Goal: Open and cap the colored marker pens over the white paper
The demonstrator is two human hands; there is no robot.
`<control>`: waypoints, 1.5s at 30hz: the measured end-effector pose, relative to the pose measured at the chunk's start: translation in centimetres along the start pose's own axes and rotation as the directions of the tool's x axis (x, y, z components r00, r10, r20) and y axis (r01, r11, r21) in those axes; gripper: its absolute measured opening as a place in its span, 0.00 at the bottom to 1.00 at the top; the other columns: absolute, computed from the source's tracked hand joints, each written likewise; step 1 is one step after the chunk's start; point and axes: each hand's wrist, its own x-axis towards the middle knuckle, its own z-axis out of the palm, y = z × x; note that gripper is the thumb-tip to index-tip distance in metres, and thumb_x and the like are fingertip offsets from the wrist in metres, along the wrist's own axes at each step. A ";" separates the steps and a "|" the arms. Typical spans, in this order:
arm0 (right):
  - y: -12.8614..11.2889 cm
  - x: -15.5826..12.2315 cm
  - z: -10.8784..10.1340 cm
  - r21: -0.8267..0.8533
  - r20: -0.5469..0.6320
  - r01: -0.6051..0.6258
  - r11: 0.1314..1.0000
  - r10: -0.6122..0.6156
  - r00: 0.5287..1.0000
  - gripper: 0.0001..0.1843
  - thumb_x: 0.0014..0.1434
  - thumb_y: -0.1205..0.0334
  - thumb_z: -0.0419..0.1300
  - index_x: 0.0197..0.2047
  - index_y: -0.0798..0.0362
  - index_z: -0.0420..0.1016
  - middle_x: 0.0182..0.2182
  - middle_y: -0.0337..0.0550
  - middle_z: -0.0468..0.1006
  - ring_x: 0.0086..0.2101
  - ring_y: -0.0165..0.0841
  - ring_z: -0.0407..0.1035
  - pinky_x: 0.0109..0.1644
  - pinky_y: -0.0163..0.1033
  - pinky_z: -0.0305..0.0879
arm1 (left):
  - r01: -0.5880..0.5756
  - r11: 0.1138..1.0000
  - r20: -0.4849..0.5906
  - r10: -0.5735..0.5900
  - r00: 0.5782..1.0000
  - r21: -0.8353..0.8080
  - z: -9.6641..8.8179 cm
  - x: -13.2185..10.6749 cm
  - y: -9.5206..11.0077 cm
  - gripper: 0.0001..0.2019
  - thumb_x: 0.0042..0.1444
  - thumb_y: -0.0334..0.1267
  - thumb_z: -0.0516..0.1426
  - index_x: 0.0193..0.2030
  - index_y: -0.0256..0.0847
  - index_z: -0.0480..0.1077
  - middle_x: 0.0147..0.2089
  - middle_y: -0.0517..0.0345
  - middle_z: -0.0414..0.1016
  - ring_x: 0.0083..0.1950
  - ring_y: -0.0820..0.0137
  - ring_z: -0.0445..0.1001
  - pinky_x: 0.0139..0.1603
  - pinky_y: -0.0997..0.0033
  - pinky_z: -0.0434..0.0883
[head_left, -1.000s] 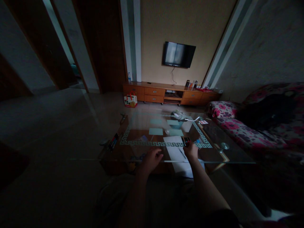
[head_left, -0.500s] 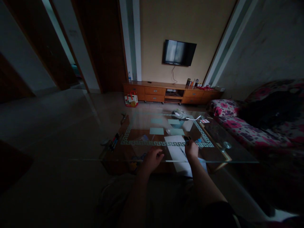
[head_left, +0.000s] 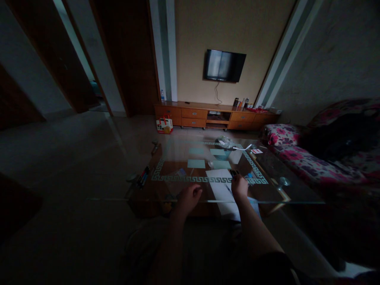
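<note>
My left hand [head_left: 190, 196] hovers at the near edge of the glass table, its fingers curled in a loose fist with nothing showing in them. To its right, my right hand [head_left: 240, 187] is closed over the glass. Small dark objects [head_left: 234, 173] show just beyond its fingers; whether it grips one of them I cannot tell. Between the hands lies a sheet of white paper [head_left: 218, 192], with a dark pen [head_left: 228, 190] on it beside my right hand. A small blue object [head_left: 249, 175] is right of that hand.
Several markers [head_left: 143, 177] lie at the left of the glass table [head_left: 175, 192]. A clear plastic bag [head_left: 225, 141] and a white-and-red card [head_left: 256, 151] are toward its far side. A flowered sofa [head_left: 308, 160] stands right; a TV cabinet [head_left: 192, 122] stands beyond.
My left hand has shifted slightly left and its fingers have curled in more. My right hand stays in nearly the same place, still closed.
</note>
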 end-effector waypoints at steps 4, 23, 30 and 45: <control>-0.8 0.1 -0.2 0.056 -0.050 0.063 0.996 -0.060 0.997 0.11 0.54 0.71 0.55 0.38 0.60 0.78 0.35 0.54 0.79 0.37 0.38 0.72 0.41 0.36 0.61 | 0.039 0.986 -0.204 -0.006 0.979 0.162 -1.4 0.5 -1.1 0.10 0.60 0.37 0.55 0.44 0.40 0.75 0.43 0.50 0.76 0.47 0.63 0.74 0.53 0.61 0.69; -5.6 -1.8 -2.2 0.294 -0.120 0.200 0.935 -0.172 0.978 0.13 0.56 0.61 0.53 0.36 0.58 0.78 0.31 0.51 0.80 0.31 0.38 0.72 0.37 0.38 0.63 | 0.765 0.502 -0.730 -0.329 0.600 0.403 -7.8 -1.7 -4.6 0.27 0.50 0.50 0.58 0.52 0.33 0.70 0.63 0.33 0.57 0.64 0.41 0.54 0.60 0.41 0.56; -5.7 -1.9 -2.1 0.313 -0.131 0.212 0.926 -0.179 0.975 0.14 0.55 0.61 0.53 0.35 0.57 0.77 0.30 0.51 0.79 0.31 0.38 0.72 0.37 0.38 0.64 | 0.753 0.491 -0.742 -0.275 0.611 0.438 -8.0 -1.7 -5.1 0.26 0.50 0.52 0.57 0.50 0.35 0.72 0.60 0.36 0.62 0.61 0.45 0.59 0.59 0.46 0.57; -6.4 -2.3 -2.2 0.316 -0.125 0.191 0.929 -0.159 0.979 0.13 0.56 0.60 0.53 0.35 0.57 0.77 0.30 0.51 0.79 0.30 0.38 0.72 0.37 0.39 0.65 | 0.653 0.626 -0.632 -0.310 0.710 0.426 -8.1 -1.1 -6.9 0.21 0.54 0.45 0.54 0.48 0.29 0.72 0.53 0.37 0.67 0.57 0.52 0.65 0.60 0.54 0.62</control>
